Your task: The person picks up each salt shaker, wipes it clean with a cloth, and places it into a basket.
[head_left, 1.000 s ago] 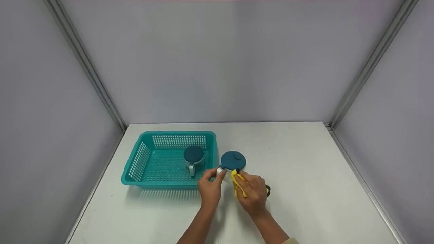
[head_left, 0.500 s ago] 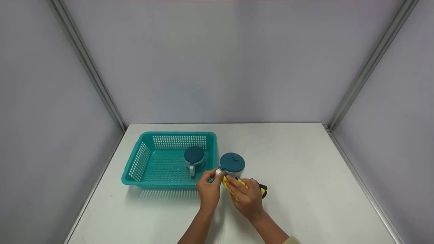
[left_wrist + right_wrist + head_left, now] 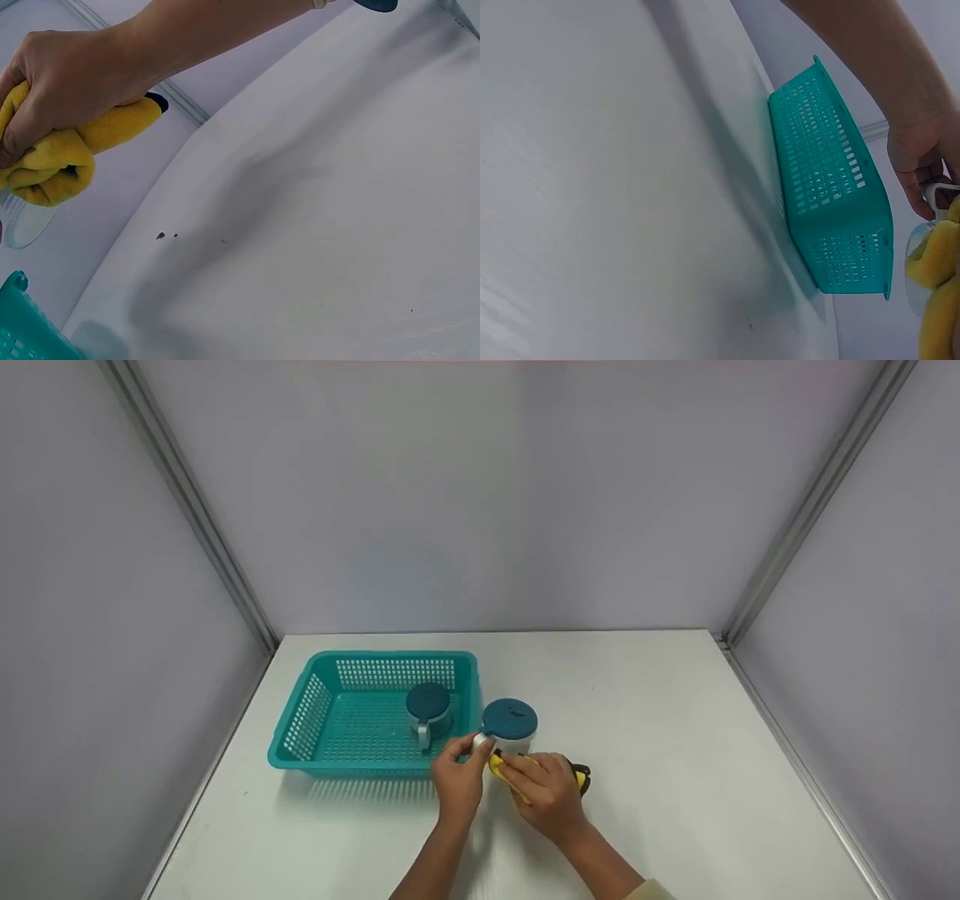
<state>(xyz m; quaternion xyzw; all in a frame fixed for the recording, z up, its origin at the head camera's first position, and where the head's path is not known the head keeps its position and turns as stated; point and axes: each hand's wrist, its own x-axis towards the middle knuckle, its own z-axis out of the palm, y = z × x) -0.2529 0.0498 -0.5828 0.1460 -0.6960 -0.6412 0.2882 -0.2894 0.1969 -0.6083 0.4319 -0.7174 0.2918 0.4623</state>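
Note:
My left hand (image 3: 459, 776) pinches the white handle (image 3: 939, 196) of a clear jar (image 3: 513, 745) with a round blue lid (image 3: 510, 718). The jar is held up over the table, just right of the basket, lid on top. In my right hand (image 3: 551, 795) is a bunched yellow cloth (image 3: 52, 161) with a dark edge, gripped close against the jar beside its handle. The left wrist view shows the cloth wrapped under the right hand's fingers, with the jar's clear base (image 3: 30, 225) below. Part of the jar's front is hidden behind the cloth and fingers.
A teal plastic basket (image 3: 300, 765) stands at the left on the white table (image 3: 675, 780). Inside it, toward the right, sits a second blue-lidded jar (image 3: 428, 702) with its handle facing front. Grey walls (image 3: 480, 510) enclose the table at the back and both sides.
The right hand has moved the cloth left and slightly down, from the jar's front right to beside the handle. The jar has shifted a little left, still held by the left hand.

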